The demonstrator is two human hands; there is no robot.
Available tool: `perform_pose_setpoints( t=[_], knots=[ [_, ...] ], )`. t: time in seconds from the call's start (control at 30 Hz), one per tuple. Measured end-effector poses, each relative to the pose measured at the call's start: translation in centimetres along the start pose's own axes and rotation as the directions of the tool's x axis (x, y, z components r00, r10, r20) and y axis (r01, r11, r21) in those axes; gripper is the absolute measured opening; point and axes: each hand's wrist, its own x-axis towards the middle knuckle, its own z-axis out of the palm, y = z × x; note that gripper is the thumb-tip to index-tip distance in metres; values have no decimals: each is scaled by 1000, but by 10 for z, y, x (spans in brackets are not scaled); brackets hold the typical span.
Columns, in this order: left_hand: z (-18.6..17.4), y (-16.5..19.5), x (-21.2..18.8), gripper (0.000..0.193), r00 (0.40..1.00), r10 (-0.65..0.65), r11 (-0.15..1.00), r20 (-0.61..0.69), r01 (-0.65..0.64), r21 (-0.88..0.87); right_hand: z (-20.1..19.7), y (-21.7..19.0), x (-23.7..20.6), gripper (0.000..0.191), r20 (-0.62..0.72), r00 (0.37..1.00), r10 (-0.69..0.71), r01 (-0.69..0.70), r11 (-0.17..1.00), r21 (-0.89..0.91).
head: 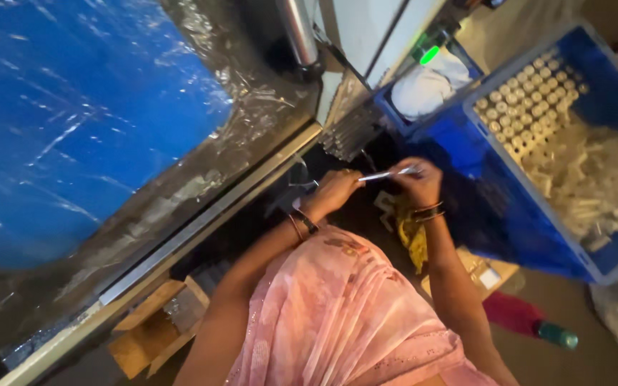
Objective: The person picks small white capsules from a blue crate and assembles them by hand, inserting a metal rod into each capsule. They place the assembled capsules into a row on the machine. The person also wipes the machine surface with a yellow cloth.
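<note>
Slim silver tube [388, 174], held level between two hands, sits at the centre of the head camera's view, just in front of a tilted blue plastic crate [498, 214]. The left hand [334, 191] has its fingers curled closed around one end of the tube, while the right hand [418, 182] pinches the other end, fingers bunched tight on it (bangles circle both wrists). Pink patterned cloth [330, 307] drapes over the person's front and fills the lower middle of the view.

Inside the crate, short pale cylinders [527, 104] stand packed upright in neat rows at the far end, and a loose heap of similar pale pieces [591, 186] lies at the near end. Beyond it, a white cloth [427, 86] is bundled in a second blue container. A stack of grey metal rods [352, 132] lies just past the hands, near the edge of a machine frame. To the left, a large blue surface under crinkled clear plastic film [66, 121] takes up much of the picture, bordered by a pale metal rail [202, 229]. A yellow rag [413, 236] hangs below the right wrist, and a dark pink bottle with a green cap [527, 322] lies on the floor at lower right.
</note>
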Motion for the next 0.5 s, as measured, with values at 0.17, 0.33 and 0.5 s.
perform_pose_setpoints(
  t=[0.17, 0.33, 0.5],
  knots=[
    [-7, 24, 7, 20, 987, 102, 971, -128, -127, -205, -17, 12, 1, 26, -217, 918, 331, -203, 865, 459],
    [2, 38, 1, 22, 985, 37, 936, -169, -93, -339, 10, 37, -27, 37, -54, 948, 314, -268, 696, -666],
    [26, 19, -18, 22, 994, -104, 849, -25, 76, -522, 34, 37, -47, 32, 52, 929, 366, -61, 290, -955]
  ],
)
